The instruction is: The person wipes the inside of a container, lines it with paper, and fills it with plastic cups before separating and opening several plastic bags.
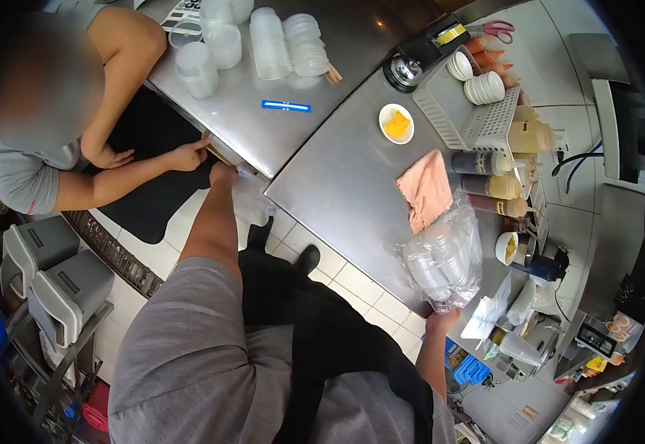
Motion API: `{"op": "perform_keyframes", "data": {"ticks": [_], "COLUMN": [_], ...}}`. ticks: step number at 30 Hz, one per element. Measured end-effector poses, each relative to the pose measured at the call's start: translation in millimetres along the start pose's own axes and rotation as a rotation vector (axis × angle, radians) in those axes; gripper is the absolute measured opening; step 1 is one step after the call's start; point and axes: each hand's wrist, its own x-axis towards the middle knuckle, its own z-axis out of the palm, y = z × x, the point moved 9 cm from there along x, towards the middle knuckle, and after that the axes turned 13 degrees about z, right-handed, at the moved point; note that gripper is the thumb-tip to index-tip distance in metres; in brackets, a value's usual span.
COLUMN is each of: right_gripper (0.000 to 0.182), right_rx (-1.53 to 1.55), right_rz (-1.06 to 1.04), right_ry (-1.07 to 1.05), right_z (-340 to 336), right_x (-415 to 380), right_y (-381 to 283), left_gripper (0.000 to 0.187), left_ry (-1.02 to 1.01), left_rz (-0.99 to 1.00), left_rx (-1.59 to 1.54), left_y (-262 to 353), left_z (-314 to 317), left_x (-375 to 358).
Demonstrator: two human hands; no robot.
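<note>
My right hand (443,320) is closed on the end of a clear plastic bag (448,255) that lies on the steel counter with stacked clear plastic cups or lids inside. Stretched out to the far left, my left hand (223,175) is closed by the counter's edge. Crumpled clear plastic (248,198) hangs just beside it and seems to be in its fingers. Close by, a co-worker's hand (189,155) grips a thin light-brown edge under the counter. A pink cloth (425,191) lies beyond the bag.
Clear plastic containers (269,44) and a blue-and-white strip (286,106) sit on the left counter. A small dish with yellow pieces (396,124), a white basket (448,103), several sauce bottles (496,185) and a tape dispenser (430,48) line the right counter. Grey bins (74,292) stand at left.
</note>
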Motion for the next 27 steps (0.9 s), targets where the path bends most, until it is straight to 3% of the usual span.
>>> {"op": "perform_keyframes", "data": {"ticks": [2, 3, 5, 7, 9, 10, 11, 13, 15, 17, 20, 23, 27], "right_gripper": [0.036, 0.036, 0.031, 0.031, 0.031, 0.031, 0.031, 0.032, 0.032, 0.031, 0.03, 0.022, 0.012], "right_rx": [-0.027, 0.052, 0.015, 0.011, 0.017, 0.036, 0.053, 0.052, 0.031, 0.012, 0.075, 0.061, 0.078], "right_rz": [-0.028, 0.003, -0.027, -0.036, -0.049, -0.023, 0.005, -0.001, 0.044, 0.005, 0.013, 0.087, 0.16], "right_ry": [0.146, 0.114, 0.107, 0.098, 0.07, 0.076, 0.085, 0.092, 0.138, 0.105, 0.009, -0.073, -0.092], "right_z": [-15, 25, 19, 14, 20, 19, 18, 24, 24, 17, 40, 34, 17], "right_x": [-15, -2, -8, -13, -7, -8, -11, -15, -19, -12, -28, -27, -16], "right_y": [-24, 23, 5, -2, -4, -3, -2, -9, -8, -5, -16, -14, -11], "left_gripper": [0.045, 0.045, 0.039, 0.039, 0.039, 0.039, 0.039, 0.037, 0.035, 0.036, 0.038, 0.04, 0.038], "left_ry": [-0.007, 0.068, 0.032, 0.095, 0.062, 0.006, 0.012, 0.255, 0.111, 0.254, 0.423, 0.33, 0.323], "left_rz": [0.191, 0.227, 0.12, 0.198, 0.468, 0.49, 0.492, 0.431, 0.242, 0.201, 0.233, 0.226, 0.234], "left_rx": [0.13, 0.166, -0.063, -0.107, -0.114, -0.017, -0.02, 0.233, 0.252, 0.275, 0.156, 0.355, 0.369], "left_y": [19, 40, 41, 20, 49, 48, 38, 39, 45, 8, -16, -2, -34], "left_z": [8, -47, -47, -23, -18, -6, 0, -30, -53, -55, -80, -117, -155], "left_x": [-20, 1, -31, -6, -24, -13, -7, -35, -66, -42, -66, -148, -205]}}
